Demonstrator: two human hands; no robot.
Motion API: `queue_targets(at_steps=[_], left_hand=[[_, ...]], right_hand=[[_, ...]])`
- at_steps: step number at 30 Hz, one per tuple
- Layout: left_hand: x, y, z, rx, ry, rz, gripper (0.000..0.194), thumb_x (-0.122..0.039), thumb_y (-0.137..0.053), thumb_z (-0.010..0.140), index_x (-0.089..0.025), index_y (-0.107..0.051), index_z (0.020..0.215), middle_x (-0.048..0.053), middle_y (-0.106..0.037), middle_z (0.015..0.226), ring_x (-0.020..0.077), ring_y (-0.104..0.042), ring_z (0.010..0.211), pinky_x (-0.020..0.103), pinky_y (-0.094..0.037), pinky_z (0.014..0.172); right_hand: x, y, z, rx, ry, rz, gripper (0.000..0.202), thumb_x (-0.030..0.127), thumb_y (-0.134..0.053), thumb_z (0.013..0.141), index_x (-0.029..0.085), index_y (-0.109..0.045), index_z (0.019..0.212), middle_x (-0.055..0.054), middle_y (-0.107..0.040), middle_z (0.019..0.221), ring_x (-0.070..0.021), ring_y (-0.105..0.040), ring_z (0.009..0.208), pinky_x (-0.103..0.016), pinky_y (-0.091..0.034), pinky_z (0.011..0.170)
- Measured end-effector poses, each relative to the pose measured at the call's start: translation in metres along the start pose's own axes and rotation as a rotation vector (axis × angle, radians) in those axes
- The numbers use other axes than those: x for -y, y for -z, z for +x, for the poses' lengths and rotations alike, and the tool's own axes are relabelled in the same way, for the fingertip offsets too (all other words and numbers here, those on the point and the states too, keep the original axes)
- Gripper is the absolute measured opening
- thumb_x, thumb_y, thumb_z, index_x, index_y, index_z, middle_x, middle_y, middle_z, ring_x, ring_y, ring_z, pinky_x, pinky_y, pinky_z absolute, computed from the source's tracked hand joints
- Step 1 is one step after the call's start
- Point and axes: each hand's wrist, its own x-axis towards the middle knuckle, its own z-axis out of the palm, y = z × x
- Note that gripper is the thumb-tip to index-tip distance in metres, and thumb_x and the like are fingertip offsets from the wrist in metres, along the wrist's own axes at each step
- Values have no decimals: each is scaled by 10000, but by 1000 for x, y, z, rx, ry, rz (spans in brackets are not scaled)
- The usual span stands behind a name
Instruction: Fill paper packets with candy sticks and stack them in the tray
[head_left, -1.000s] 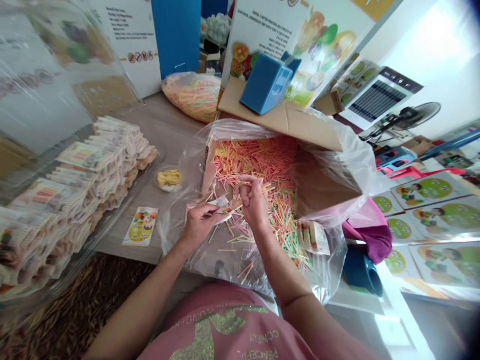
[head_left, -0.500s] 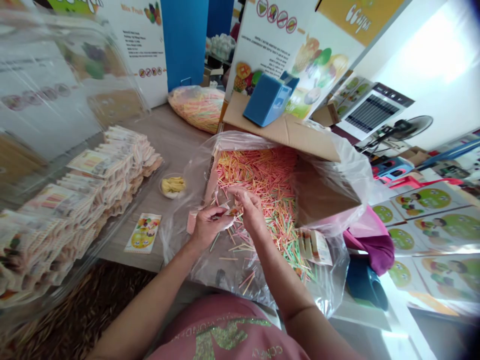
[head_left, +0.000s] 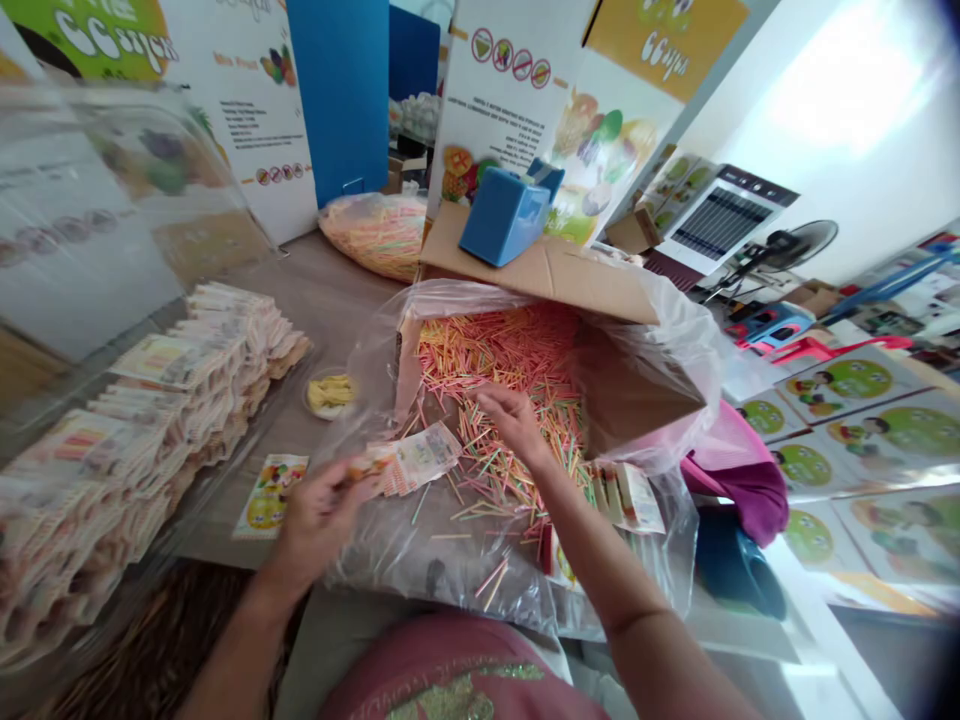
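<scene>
My left hand (head_left: 319,520), blurred by motion, is closed on a small printed packet (head_left: 369,467) at its fingertips. Just beyond it, other flat packets (head_left: 427,455) lie on the clear plastic. My right hand (head_left: 514,420) is over the near edge of a heap of thin pink, yellow and green sticks (head_left: 510,345), thumb and fingers drawn together. Whether a stick is between those fingers is hidden. The heap spills from an open carton (head_left: 637,385) lined with plastic. One printed packet (head_left: 271,495) lies flat left of my left hand.
Stacked filled packets (head_left: 150,440) cover the table's left side. A small bowl of yellow strips (head_left: 330,393) stands left of the carton. A blue dispenser (head_left: 499,215) rests on the carton flap. Behind is a bag of sticks (head_left: 375,232). More packets (head_left: 630,497) lie at right.
My hands have moved apart. The left has gone left and nearer to me with a packet; the right stays by the sticks. The view has shifted slightly.
</scene>
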Motion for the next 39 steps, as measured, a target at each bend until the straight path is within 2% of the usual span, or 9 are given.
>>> queue_targets(at_steps=[3, 6, 8, 11, 15, 19, 25, 30, 39], left_hand=[[29, 63, 3, 11, 47, 336, 301, -396, -640, 807, -179, -771, 969, 71, -778, 874, 241, -684, 775, 344, -574, 677], [43, 85, 6, -96, -157, 842, 386, -288, -569, 834, -178, -761, 1151, 139, -751, 1051, 317, -644, 936, 458, -556, 807], [40, 76, 4, -206, -314, 1048, 424, -277, -554, 884, -184, -731, 1257, 182, -698, 1206, 353, -598, 1028, 514, -525, 868], [20, 34, 0, -233, -499, 1028, 348, -295, -561, 952, -173, -737, 1225, 189, -671, 1213, 336, -572, 1032, 508, -508, 908], [-9, -37, 10, 186, -552, 864, 197, -214, -592, 940, -227, -749, 1057, 106, -701, 1109, 290, -591, 1080, 431, -507, 951], [-17, -76, 23, 365, -438, 969, 179, -134, -611, 890, -205, -744, 986, 127, -713, 1086, 325, -622, 1102, 455, -488, 952], [-18, -76, 18, 403, -411, 991, 249, -85, -516, 929, -187, -741, 899, 129, -728, 1002, 295, -664, 990, 396, -489, 863], [-24, -79, 18, 370, -336, 978, 300, -169, -537, 977, -182, -720, 1215, 137, -744, 1063, 298, -683, 1004, 371, -497, 811], [-16, -81, 20, 287, -515, 1046, 246, -108, -546, 936, -214, -753, 858, 89, -748, 920, 262, -675, 951, 351, -487, 797]], right_hand=[[-25, 24, 31, 18, -19, -540, 331, 282, -523, 1007, 236, -840, 1090, -121, -786, 1117, -278, -670, 1071, -416, -487, 990], [-34, 26, 65, 176, 31, -1032, 458, 146, -474, 987, 271, -756, 1327, -155, -685, 1386, -330, -550, 1292, -496, -424, 1064], [-37, 22, 86, 299, 118, -1228, 539, 124, -454, 986, 288, -655, 1458, -164, -547, 1559, -360, -449, 1406, -563, -394, 1093], [-45, 16, 112, 454, 260, -1367, 606, 120, -441, 990, 308, -536, 1557, -150, -376, 1692, -389, -310, 1523, -677, -312, 1154], [-56, 13, 133, 579, 315, -1389, 688, 93, -462, 965, 340, -449, 1607, -106, -285, 1744, -388, -242, 1582, -725, -257, 1200], [-59, 14, 138, 611, 341, -1316, 719, 41, -397, 965, 354, -434, 1612, -89, -344, 1721, -361, -218, 1608, -715, -234, 1231], [-58, 15, 130, 631, 352, -1216, 636, 47, -435, 958, 311, -544, 1527, -97, -438, 1664, -348, -260, 1585, -702, -202, 1245], [-44, 24, 116, 438, 298, -1258, 496, 51, -374, 978, 138, -611, 1406, -216, -536, 1549, -367, -385, 1468, -705, -245, 1183], [-30, 85, 60, -32, -304, -1205, 442, 320, -442, 1035, 124, -595, 1400, -190, -789, 1046, -312, -737, 961, -359, -476, 838]])
